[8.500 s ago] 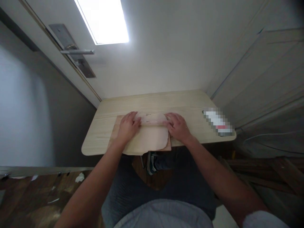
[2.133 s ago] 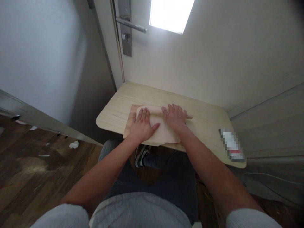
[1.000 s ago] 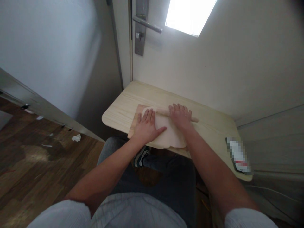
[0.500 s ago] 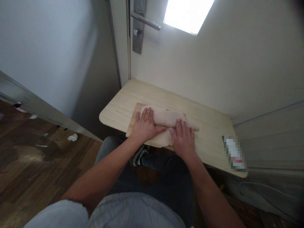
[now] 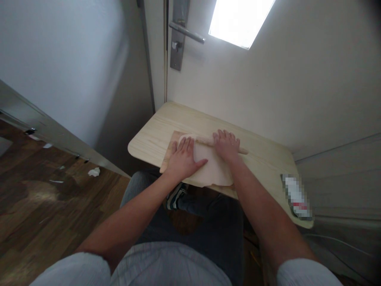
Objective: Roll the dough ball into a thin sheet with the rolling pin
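A thin, pale sheet of dough (image 5: 212, 169) lies over a small wooden board (image 5: 167, 153), its near edge reaching the table's front edge. Across the far part of the dough rests a slim wooden rolling pin (image 5: 205, 140), its right end sticking out past the dough. My left hand (image 5: 182, 159) lies flat on the dough's left side with fingers spread, its fingertips by the pin's left end. Over the right part of the pin is my right hand (image 5: 226, 145), palm down, fingers bent across it and hiding that stretch.
The light wooden table (image 5: 149, 133) stands against a white door with a metal handle (image 5: 187, 32). A blurred-out packet (image 5: 296, 196) lies at the table's right end. Crumpled white paper (image 5: 94, 172) is on the wooden floor at left. My legs are under the table.
My right hand has moved away from me with the rolling pin, from the near part of the dough to its far edge. The sheet now lies flatter, while my left hand stays almost in place.
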A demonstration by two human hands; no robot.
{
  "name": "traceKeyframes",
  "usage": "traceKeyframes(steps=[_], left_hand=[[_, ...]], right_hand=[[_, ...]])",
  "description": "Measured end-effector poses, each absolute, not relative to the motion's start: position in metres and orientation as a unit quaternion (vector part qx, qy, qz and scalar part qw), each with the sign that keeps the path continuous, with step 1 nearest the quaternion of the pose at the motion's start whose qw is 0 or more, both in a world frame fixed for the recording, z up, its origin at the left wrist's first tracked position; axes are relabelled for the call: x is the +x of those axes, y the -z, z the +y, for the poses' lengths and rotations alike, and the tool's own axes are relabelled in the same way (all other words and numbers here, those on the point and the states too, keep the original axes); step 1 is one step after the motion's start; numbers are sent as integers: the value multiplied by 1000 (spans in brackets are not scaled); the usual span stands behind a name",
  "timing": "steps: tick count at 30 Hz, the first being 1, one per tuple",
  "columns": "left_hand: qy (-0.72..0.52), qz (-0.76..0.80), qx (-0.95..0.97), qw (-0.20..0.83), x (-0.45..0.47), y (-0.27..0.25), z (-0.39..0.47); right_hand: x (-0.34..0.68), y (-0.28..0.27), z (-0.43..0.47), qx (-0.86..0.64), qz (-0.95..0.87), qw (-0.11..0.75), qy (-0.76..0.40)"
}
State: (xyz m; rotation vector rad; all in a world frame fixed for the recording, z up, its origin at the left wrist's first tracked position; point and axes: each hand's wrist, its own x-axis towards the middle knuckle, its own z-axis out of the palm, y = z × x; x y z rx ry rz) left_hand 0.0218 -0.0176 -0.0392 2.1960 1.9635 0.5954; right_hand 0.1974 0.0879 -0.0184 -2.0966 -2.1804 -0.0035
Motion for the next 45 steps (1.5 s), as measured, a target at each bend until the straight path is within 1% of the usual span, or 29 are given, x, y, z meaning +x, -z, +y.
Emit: traceKeyframes(steps=[4,10,14,17,20,26,31,37,45], left_hand=[[-208,654,723,76,20,34,-20],[-250,667,698,72,17,32,-22],[-244,666,701,70,17,33,-20],[-236,660,710,63,17,34,-19],[-230,659,713,63,17,35,-18],[-242,658,710,67,15,32,-16],[-251,661,705,58,15,31,-17],[-245,663,706,48,17,31,-17],[-242,660,709,51,15,33,-15]], right_hand=[[197,20,75,-678,-730,77,34],[209,36,1,-638,-756,108,101],[216,43,-51,-615,-773,107,112],[218,44,-69,-618,-772,100,112],[220,43,-59,-617,-774,94,104],[215,39,3,-629,-764,105,96],[203,33,35,-644,-746,144,86],[200,37,31,-647,-740,153,100],[209,38,4,-628,-762,102,117]])
